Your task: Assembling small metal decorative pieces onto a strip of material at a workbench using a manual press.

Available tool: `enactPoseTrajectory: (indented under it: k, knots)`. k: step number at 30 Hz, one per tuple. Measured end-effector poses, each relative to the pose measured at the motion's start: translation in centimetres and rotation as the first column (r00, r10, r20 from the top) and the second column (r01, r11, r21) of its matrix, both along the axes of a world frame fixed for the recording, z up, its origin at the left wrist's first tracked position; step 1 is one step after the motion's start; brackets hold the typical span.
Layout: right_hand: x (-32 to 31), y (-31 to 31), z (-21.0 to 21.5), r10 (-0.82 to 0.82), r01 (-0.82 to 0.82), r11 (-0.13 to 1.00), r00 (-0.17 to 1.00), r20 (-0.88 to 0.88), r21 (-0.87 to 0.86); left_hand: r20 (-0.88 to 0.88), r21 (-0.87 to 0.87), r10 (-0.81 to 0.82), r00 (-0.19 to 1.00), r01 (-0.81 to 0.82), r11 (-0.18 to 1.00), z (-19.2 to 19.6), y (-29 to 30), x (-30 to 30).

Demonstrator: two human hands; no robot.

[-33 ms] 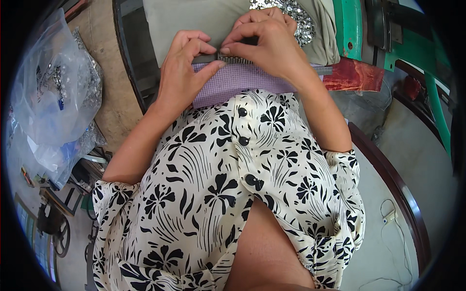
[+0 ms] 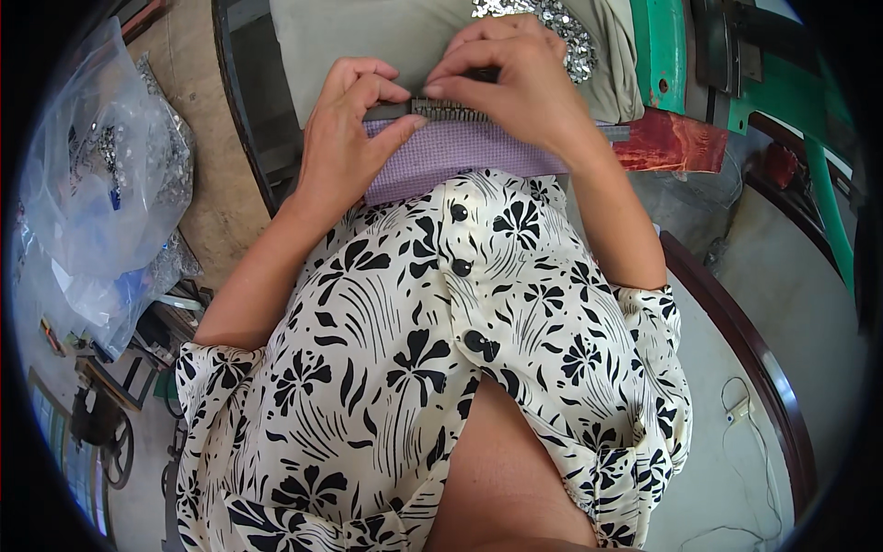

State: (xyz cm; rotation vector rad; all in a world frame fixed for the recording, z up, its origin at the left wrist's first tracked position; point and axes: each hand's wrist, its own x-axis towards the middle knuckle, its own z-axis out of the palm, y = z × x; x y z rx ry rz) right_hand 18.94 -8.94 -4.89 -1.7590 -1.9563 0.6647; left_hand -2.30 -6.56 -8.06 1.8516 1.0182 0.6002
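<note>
A dark metal bar (image 2: pixel 387 111) with a row of fine teeth or slots (image 2: pixel 451 112) lies crosswise in front of me on lilac checked cloth (image 2: pixel 451 152). My left hand (image 2: pixel 345 124) grips the bar just left of the toothed part, thumb on the near side and index finger on the far side. Over the toothed part, my right hand (image 2: pixel 520 87) has thumb and index finger pinched together. What sits between those fingertips is too small to make out. A heap of small shiny silver pieces (image 2: pixel 575 46) lies on grey-green cloth (image 2: pixel 359 32), partly behind my right hand.
At left, clear plastic bags (image 2: pixel 101 156) with silver pieces lie by a brown board (image 2: pixel 207 147). A green metal frame (image 2: pixel 662 55) stands at right, beside a reddish patterned sheet (image 2: pixel 676 143). A white cable (image 2: pixel 739 411) trails over the floor at lower right.
My right hand has shifted slightly right, uncovering more of the toothed part. The left hand and the bar look unmoved.
</note>
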Motion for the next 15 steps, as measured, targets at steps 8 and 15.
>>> enactPoseTrajectory:
  k: [8, 15]
  knots:
    - [2.7, -2.6, 0.8, -0.074, 0.075, 0.997, 0.996, 0.054, -0.018, 0.015, 0.032, -0.006, 1.000, 0.005, 0.999, -0.1, 0.1, -0.1]
    - [2.6, -3.0, 0.2, -0.075, 0.075, 0.997, 0.994, 0.084, -0.002, -0.018, 0.050, -0.009, 1.000, 0.010, 0.999, 0.1, 0.0, 0.4]
